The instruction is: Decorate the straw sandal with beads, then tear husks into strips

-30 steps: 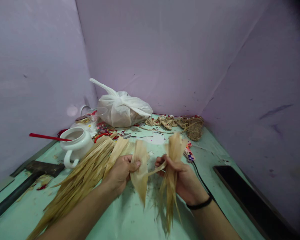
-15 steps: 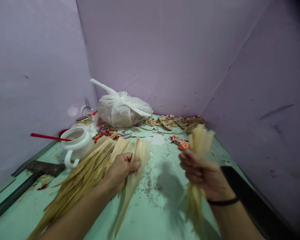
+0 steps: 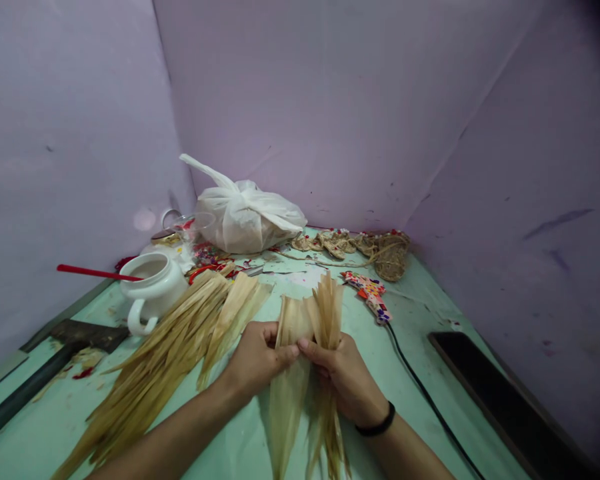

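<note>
Over the front middle of the table my hands meet thumb to thumb. My left hand point(image 3: 263, 357) is closed on a single wide, pale dried corn husk point(image 3: 286, 413) hanging downward. In my right hand point(image 3: 343, 373) is a bunch of dried corn husks point(image 3: 329, 303), its fingers wrapped round them. The right thumb tip presses at the right edge of the single husk, which sits side by side with the bunch. Left of my hands, a large pile of dried husks point(image 3: 150, 380) lies on the table, with a few paler husks point(image 3: 237, 300) at its right.
A white pot point(image 3: 155, 287) with a red stick point(image 3: 97, 272) stands left, behind a dark-handled tool point(image 3: 30, 387). Farther back are a tied white bag point(image 3: 253, 217) and woven pieces point(image 3: 335, 245). To the right lie a flower-patterned glue gun point(image 3: 367, 293), its cord and a black slab point(image 3: 500, 400).
My right hand has moved left with the bunch of husks and now meets my left hand. The left hand and its husk have shifted slightly right. The glue gun is fully uncovered.
</note>
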A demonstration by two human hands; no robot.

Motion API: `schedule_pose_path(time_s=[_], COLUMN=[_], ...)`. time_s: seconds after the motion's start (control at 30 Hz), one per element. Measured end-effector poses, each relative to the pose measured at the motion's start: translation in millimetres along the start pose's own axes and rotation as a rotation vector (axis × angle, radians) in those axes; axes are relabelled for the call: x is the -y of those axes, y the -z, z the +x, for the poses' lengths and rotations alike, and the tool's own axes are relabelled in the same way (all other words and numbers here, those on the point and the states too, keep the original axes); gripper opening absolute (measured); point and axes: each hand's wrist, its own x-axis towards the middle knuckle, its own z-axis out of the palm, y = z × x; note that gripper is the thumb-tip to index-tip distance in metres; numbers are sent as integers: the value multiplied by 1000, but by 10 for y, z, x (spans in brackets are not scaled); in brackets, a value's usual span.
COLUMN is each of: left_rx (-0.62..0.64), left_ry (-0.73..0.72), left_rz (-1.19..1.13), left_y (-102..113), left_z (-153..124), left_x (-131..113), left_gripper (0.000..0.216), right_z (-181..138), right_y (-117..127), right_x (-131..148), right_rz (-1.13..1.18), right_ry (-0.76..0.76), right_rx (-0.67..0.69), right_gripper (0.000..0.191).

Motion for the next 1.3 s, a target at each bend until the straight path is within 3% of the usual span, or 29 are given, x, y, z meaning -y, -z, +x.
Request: schedule_pose_path(time_s=[0.17,0.37,0.53,0.67,0.8,0.9,1.1,1.2,1.3], left_rx=[-40,49,79,31,-120,-167,-195,-192,-154], left_ry=[61,148,138,121,109,84,59,40,35], left_rz=[-87,-254,-296,-262,-186,-179,-105,-61,-29], left_y=[-28,-37,38,67,96,148,243,216,135], left_z=[-3,-1,33,80,133,166,195,182,132], left_x=[31,58,39,9,11,1,3,33,45], left_gripper=[21,30,31,24,13,15,16,15,16], right_z=[-25,-11,-18,-1,48,25,-132,-117,-50], right_y=[-42,-37,-22,33,172,377,787,679,371], right_x=[-15,-89,-36,78,227,426,789,711,446], right_rz=[14,-18,119,178,342,512,581,438,181], right_ry=[24,12,-55,-80,-132,-145,37,32,-42], right_rx=[121,120,193,169,146,152,220,140,48], right_gripper=[30,44,34,28,23,23,13,27,36])
